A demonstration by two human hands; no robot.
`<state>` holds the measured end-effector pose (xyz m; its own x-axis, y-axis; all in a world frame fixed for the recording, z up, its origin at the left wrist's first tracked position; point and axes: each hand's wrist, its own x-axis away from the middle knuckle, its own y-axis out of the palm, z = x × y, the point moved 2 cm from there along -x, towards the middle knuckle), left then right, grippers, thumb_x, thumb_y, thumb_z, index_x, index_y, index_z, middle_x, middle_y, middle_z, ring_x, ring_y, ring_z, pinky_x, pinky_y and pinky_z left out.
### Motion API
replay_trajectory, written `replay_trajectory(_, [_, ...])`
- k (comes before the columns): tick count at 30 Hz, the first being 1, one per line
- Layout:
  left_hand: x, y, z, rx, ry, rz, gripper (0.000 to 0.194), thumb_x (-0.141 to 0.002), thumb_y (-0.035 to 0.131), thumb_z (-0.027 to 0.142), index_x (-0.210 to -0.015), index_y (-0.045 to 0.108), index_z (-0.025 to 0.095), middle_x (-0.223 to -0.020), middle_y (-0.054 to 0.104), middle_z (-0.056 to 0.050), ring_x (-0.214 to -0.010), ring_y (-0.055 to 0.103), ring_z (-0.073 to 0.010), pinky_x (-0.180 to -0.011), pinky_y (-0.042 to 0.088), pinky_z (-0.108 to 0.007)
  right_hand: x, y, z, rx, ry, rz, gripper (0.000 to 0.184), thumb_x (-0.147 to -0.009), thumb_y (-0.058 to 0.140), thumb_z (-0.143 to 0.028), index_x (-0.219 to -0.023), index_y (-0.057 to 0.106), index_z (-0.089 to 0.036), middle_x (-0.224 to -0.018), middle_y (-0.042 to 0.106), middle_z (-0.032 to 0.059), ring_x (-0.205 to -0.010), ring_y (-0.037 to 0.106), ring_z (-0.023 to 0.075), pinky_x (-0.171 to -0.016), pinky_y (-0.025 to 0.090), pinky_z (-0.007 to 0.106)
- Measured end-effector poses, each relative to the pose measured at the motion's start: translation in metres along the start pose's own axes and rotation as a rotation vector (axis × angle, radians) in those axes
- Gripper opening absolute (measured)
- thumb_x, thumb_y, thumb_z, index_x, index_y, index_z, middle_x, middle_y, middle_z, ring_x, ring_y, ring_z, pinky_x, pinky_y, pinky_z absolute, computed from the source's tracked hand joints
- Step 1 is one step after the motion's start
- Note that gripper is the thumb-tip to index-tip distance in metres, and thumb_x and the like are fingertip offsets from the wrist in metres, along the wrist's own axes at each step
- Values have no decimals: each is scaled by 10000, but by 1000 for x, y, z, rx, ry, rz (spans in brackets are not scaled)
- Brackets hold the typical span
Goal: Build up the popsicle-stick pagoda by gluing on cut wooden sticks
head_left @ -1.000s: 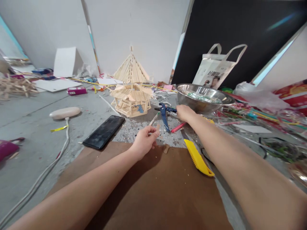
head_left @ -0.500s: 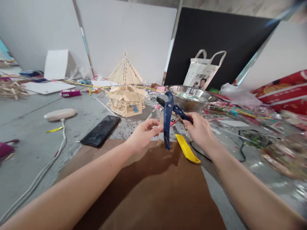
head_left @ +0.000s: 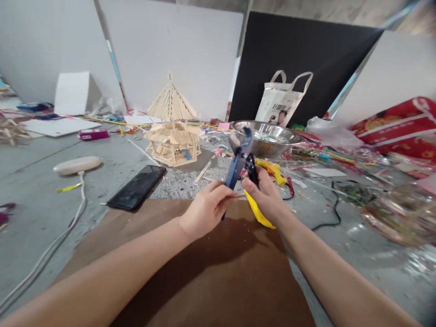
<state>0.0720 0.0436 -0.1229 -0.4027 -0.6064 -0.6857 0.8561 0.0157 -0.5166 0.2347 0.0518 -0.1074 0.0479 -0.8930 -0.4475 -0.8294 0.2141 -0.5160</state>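
My right hand [head_left: 267, 193] is closed on blue hand-held mitre shears [head_left: 241, 156], held upright in front of me above the brown sheet [head_left: 204, 272]. My left hand [head_left: 207, 206] is closed in a pinch beside the shears, on a thin wooden stick [head_left: 240, 195] whose end sticks out toward my right hand. One handle of the shears passes behind my left fingers. Below my right hand lies a yellow-handled utility knife [head_left: 258, 210], partly covered. Just beyond that hand is a yellow glue gun [head_left: 274, 169].
A wooden-stick pavilion model [head_left: 173, 136] stands ahead, with a black phone [head_left: 136, 187] nearer left. Behind the shears is a steel basin [head_left: 269, 147]. A white cable [head_left: 80, 209] runs along the left floor; scraps and clear plastic [head_left: 398, 218] litter the right.
The shears have tilted and drawn closer to my left hand, and the right hand has moved left and down with them. The glue gun now shows. The view has shifted slightly right.
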Motion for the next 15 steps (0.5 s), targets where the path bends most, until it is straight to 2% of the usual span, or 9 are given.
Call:
replay_trajectory(2, [3,1,7,-85,138,-28,134,-828,433,195,-807,559,153,-863,524,-70,-753,524,-121,-657,447,-241,3,1,-4,-53,-55,21,468,-711,521,-499,-1049,419,-192,-1017,519,63,-970,474,198,-855,367,355])
replay_trajectory(4, [5,3,12,-157,197,-77,133,-826,434,181,-838,564,158,-937,513,-86,-797,528,-131,-682,457,-252,6,3,-8,-118,-110,17,493,-679,564,-485,-1062,396,-223,-1085,481,54,-1028,443,198,-886,351,356])
replay_trajectory(7, [8,6,16,-223,220,-129,143,-813,437,150,-856,572,166,-980,513,-90,-821,535,-139,-707,461,-266,9,7,-12,-198,-110,-26,501,-653,605,-437,-1065,389,-249,-1092,479,41,-1002,465,193,-841,394,348])
replay_trajectory(10, [7,8,16,-168,218,-122,142,-807,439,135,-810,580,155,-1014,542,-102,-828,553,-141,-723,460,-267,9,4,-11,-128,-124,54,422,-682,574,-363,-1053,408,-247,-1043,502,38,-951,491,188,-814,412,354])
replay_trajectory(12, [4,8,13,-54,153,-90,132,-809,447,158,-788,577,146,-1069,554,-116,-865,564,-149,-760,455,-277,7,-4,-9,23,-181,164,417,-689,546,-321,-1077,415,-241,-1060,497,49,-982,477,200,-854,386,377])
replay_trajectory(13, [3,7,11,13,72,-74,129,-810,452,178,-784,574,144,-1047,578,-114,-853,573,-146,-761,456,-279,6,-10,-7,107,-203,208,442,-687,534,-306,-1105,409,-236,-1079,493,59,-1003,467,210,-871,372,390])
replay_trajectory(15, [-1,5,2,162,-185,-79,133,-808,459,225,-778,562,144,-876,639,-82,-712,591,-122,-677,475,-260,2,-21,-4,264,-216,241,497,-680,514,-289,-1156,393,-216,-1106,494,83,-1023,463,232,-874,366,411])
